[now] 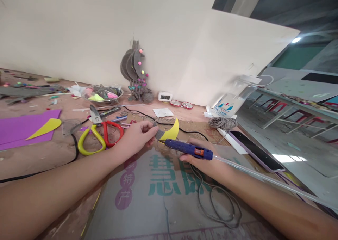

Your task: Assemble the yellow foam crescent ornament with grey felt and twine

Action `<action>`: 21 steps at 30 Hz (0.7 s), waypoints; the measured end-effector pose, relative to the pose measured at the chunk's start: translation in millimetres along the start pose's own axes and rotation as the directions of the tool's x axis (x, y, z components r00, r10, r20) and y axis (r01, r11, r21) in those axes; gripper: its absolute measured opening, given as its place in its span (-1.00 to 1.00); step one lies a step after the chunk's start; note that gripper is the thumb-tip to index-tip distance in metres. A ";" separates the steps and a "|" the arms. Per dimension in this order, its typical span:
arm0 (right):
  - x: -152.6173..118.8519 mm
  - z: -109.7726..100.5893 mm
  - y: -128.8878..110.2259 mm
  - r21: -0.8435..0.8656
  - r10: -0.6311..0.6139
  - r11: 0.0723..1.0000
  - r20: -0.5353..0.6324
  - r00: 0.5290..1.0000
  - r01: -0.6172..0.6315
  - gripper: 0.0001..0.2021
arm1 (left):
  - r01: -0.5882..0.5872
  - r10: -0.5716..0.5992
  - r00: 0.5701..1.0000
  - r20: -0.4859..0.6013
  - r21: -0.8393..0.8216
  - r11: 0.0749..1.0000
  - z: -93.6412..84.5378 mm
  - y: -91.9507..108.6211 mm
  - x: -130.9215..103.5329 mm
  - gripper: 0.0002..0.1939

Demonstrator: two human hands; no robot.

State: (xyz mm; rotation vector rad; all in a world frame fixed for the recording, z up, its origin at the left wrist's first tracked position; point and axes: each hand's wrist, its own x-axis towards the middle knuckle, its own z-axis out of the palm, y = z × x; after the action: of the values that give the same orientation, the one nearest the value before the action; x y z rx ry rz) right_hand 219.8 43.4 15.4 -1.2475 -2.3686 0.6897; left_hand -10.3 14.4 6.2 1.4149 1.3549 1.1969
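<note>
Pinched in my left hand [142, 137] is a yellow crescent [172, 132], upright above the work sheet, its left end wrapped in grey cord. My right hand [196, 152] grips a blue hot glue gun [185, 148], with a long clear glue stick [253, 174] running out of its back. The nozzle points left and is at the crescent's lower edge, by the grey wrapping; whether it touches I cannot tell. A loose length of grey cord [211, 211] curls on the sheet below my right hand.
Left of my hands lie red-and-yellow-handled scissors [96, 137] and purple sheets [16, 130]. Behind are a bowl [118, 96], a grey ornament [132, 67] and a small clock [165, 96]. At right stand a plastic bottle [229, 97], a cord ball [223, 123] and a phone [256, 150].
</note>
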 end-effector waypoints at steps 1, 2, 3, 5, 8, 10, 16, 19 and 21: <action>0.2 0.2 0.3 0.000 -0.001 1.000 0.000 1.000 0.001 -0.60 | 0.006 -0.006 1.000 -0.001 -0.001 1.000 0.0 0.1 0.0 -0.71; 0.4 0.3 0.4 0.002 -0.004 1.000 -0.002 1.000 0.004 -0.61 | 0.012 -0.012 1.000 -0.002 -0.003 1.000 0.0 0.4 -0.1 -0.71; 0.6 0.4 0.5 0.006 -0.007 1.000 -0.003 1.000 0.007 -0.61 | 0.017 -0.017 1.000 -0.003 -0.004 1.000 0.1 0.8 -0.2 -0.71; 0.7 0.4 0.2 0.012 -0.013 1.000 -0.005 1.000 0.014 -0.61 | 0.021 -0.021 1.000 -0.005 -0.005 1.000 0.4 1.7 -0.4 -0.71; 0.7 0.2 -0.5 0.001 -0.020 1.000 -0.014 1.000 0.020 -0.61 | 0.022 -0.022 1.000 0.001 -0.011 1.000 0.9 2.8 -0.7 -0.71; 0.4 -0.1 -0.7 -0.014 -0.019 1.000 -0.025 1.000 0.019 -0.60 | 0.027 -0.026 1.000 0.004 -0.015 1.000 1.0 3.1 -0.8 -0.71; -0.4 -0.4 -2.1 -0.029 -0.019 0.999 -0.033 0.999 0.018 -0.60 | 0.021 -0.021 1.000 0.002 -0.010 1.000 0.0 1.8 -0.9 -0.71; -0.4 0.1 -2.3 -0.045 -0.024 0.999 -0.056 0.998 0.021 -0.60 | 0.014 -0.014 1.000 0.002 -0.013 1.000 0.1 1.5 -1.2 -0.71; -0.2 0.6 -1.7 -0.053 -0.027 0.998 -0.060 0.998 0.024 -0.60 | 0.015 -0.015 1.000 0.000 -0.013 1.000 0.3 1.9 -1.4 -0.71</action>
State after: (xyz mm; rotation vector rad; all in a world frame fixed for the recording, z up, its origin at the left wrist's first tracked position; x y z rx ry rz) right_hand 218.5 42.2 15.8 -1.2399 -2.3628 0.5773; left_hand -9.6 12.9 8.0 1.3936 1.3532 1.1939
